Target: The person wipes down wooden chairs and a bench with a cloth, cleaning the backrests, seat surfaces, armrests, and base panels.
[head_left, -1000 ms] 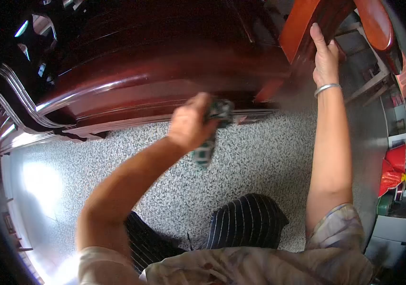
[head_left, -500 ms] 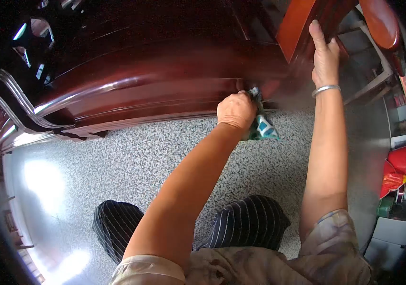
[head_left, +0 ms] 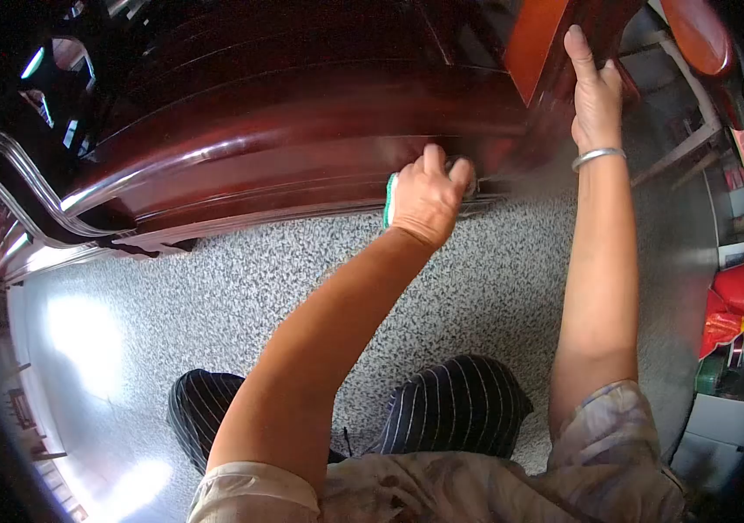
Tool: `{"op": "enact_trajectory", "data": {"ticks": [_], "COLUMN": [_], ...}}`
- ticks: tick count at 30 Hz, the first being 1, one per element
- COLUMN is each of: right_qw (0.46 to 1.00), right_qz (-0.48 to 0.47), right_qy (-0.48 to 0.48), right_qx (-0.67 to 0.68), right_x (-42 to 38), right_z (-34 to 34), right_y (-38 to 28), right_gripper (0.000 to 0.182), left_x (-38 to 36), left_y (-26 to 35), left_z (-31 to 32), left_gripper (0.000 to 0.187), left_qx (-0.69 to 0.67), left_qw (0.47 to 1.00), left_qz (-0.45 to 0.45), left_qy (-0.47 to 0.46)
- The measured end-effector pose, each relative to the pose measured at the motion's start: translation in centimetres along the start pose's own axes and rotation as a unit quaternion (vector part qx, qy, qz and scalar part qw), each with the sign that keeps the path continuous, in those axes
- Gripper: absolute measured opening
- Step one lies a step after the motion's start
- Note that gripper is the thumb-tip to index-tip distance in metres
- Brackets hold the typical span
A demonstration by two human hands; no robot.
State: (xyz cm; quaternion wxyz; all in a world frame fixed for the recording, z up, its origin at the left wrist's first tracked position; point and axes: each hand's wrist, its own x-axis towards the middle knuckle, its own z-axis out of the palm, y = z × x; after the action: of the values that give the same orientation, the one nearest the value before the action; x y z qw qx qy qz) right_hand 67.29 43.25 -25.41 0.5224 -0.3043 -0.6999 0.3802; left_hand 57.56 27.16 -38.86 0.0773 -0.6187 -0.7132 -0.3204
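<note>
My left hand (head_left: pixel 429 199) presses a cloth (head_left: pixel 390 199) against the front rail (head_left: pixel 302 174) of a dark red polished wooden bench. Only the cloth's white part and green edge show at the side of the hand; the rest is hidden under the palm. Over at the bench's right end, my right hand (head_left: pixel 597 103) grips the wooden armrest post (head_left: pixel 555 70), thumb pointing up and the other fingers mostly hidden. A silver bangle (head_left: pixel 599 157) circles that wrist.
Speckled grey floor (head_left: pixel 302 279) lies below the bench, with my knees in striped trousers (head_left: pixel 455 405) over it. Carved armrest work (head_left: pixel 50 200) is at left. Another wooden frame (head_left: pixel 686 148), a red bag with a yellow tie (head_left: pixel 727 305) and white boxes (head_left: pixel 720 427) stand at right.
My left hand has shifted slightly left along the rail and turned, so the cloth's patterned corner no longer hangs out at its right. My right hand stays on the post.
</note>
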Motion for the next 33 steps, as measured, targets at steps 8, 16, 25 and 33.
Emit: {"op": "enact_trajectory", "data": {"ticks": [8, 16, 25, 33], "right_qw": [0.997, 0.999, 0.998, 0.995], "right_qz": [-0.037, -0.022, 0.039, 0.058], "right_qy": [0.023, 0.025, -0.002, 0.06], "right_qx": [0.063, 0.026, 0.048, -0.047], "right_x": [-0.4, -0.4, -0.4, 0.3], "right_z": [0.7, 0.5, 0.4, -0.7], "right_y": [-0.6, -1.1, -0.8, 1.3], "right_gripper": [0.072, 0.078, 0.088, 0.073], "left_x": [-3.4, -1.2, -2.6, -4.9], "left_y": [-0.2, -1.3, -2.5, -7.8], "left_z": [2.0, -1.0, -5.4, -4.7], "left_gripper": [0.047, 0.033, 0.028, 0.03], "left_qx": [0.075, 0.158, -0.052, 0.091], "left_qw": [0.992, 0.955, 0.957, 0.966], "left_qz": [0.103, 0.104, -0.144, 0.017], "left_qy": [-0.01, -0.23, -0.245, -0.241]}}
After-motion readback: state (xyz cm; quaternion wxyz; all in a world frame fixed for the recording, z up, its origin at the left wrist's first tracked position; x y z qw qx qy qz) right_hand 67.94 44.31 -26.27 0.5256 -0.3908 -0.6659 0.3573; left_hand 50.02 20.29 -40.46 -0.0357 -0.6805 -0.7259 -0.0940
